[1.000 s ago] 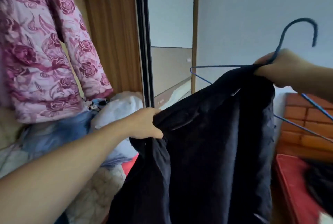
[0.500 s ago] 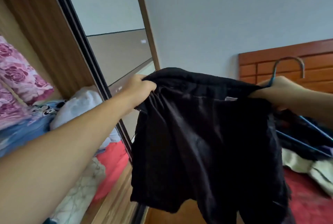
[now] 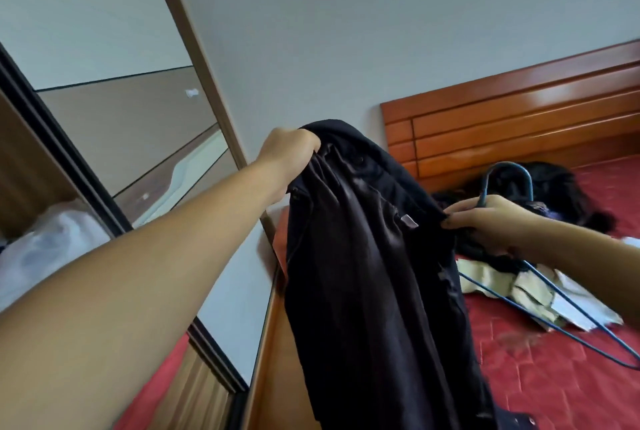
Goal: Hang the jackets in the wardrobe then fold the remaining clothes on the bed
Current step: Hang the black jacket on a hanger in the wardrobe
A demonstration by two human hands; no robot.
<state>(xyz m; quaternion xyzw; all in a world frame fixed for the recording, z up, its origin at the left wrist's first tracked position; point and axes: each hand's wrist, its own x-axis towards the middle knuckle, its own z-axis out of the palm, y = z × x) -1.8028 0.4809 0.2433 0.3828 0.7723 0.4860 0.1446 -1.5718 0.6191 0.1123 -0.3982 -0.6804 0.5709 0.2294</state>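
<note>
**Bedroom, jacket going onto its hanger**

Grey walls and a red bed with a wooden headboard frame us, the wardrobe open at our left. We hold the black jacket up in the air between wardrobe and bed: our left hand clenches one shoulder high, so the cloth hangs free. Our right hand has its fingers closed on the collar and the blue wire hanger together, probably to thread it in. More clothes lie heaped on the bed behind, waiting to be folded.
</note>
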